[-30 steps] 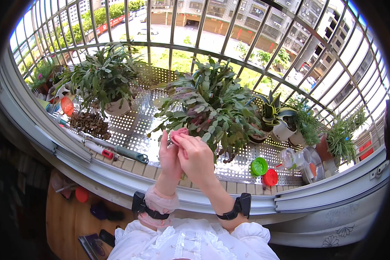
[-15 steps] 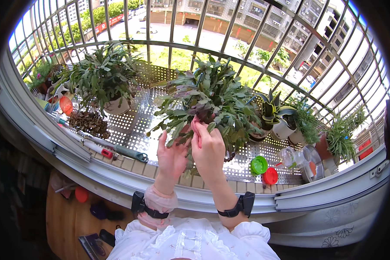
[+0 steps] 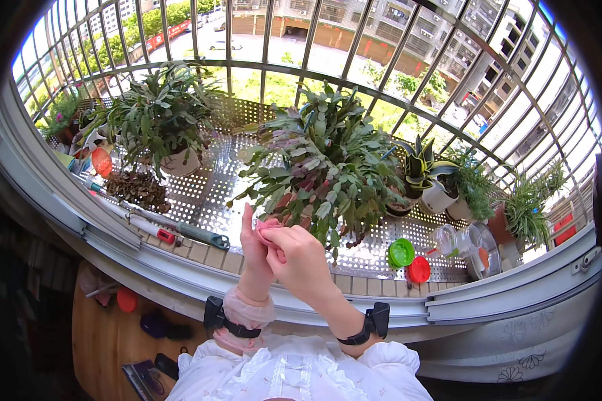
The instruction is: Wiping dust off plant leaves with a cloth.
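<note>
One pink cloth (image 3: 269, 228), just below one big plant (image 3: 324, 157) mid-frame; two lids — a green lid (image 3: 401, 252) and a red lid (image 3: 419, 269) — lower right. The right hand (image 3: 302, 259) pinches the cloth beside the left hand (image 3: 255, 259), thumb raised, fingers hidden: openness unclear. Bare shelf (image 3: 215, 184) lies left; the sill (image 3: 301, 308) runs below.

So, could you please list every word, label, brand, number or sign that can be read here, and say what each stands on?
None can be read.
Red banner beyond the railing: pale marks, too small and blurred to read.
Pink item in the right hand: no lettering visible.
Curtain at lower right: flower outlines, not text.
</note>
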Demonstrator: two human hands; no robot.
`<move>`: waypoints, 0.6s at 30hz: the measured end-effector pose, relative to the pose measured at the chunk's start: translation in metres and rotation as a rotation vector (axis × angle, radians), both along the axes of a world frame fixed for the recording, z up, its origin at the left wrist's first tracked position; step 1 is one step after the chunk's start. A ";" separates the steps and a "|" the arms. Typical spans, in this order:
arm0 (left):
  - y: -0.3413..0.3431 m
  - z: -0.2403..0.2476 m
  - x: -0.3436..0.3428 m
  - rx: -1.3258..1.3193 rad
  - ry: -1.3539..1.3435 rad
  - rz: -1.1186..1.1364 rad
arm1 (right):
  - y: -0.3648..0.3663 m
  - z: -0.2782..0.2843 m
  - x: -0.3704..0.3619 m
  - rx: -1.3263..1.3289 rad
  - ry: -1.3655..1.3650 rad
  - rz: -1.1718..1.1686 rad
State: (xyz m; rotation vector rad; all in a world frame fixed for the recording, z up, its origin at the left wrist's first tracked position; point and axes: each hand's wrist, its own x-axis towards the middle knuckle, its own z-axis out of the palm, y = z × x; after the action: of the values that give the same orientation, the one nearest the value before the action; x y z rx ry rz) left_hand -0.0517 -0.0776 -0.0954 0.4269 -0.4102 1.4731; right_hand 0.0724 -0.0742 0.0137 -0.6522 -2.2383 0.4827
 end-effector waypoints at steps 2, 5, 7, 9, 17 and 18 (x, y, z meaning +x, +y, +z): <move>-0.010 0.054 0.022 -0.509 0.177 0.224 | 0.004 0.013 0.019 -0.238 -0.028 0.141; -0.006 0.056 0.026 -0.457 0.098 0.396 | 0.004 0.030 0.039 -0.370 0.091 0.178; -0.007 0.041 0.023 -0.448 0.033 0.372 | 0.003 0.046 0.055 -0.484 0.223 0.067; -0.002 0.015 0.026 -0.575 -0.146 0.461 | 0.011 0.054 0.074 -0.320 0.237 -0.102; 0.026 -0.024 0.060 -0.726 0.149 0.219 | 0.052 0.033 0.098 -0.078 0.001 -0.473; 0.027 -0.028 0.064 -0.625 0.190 0.228 | 0.062 0.027 0.092 0.017 0.044 -0.432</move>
State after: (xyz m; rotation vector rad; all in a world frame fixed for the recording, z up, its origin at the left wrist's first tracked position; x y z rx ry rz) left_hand 0.0119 -0.0507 -0.1237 0.1088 0.2623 1.6718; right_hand 0.1648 -0.0118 0.0406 -1.0713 -1.9794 0.2564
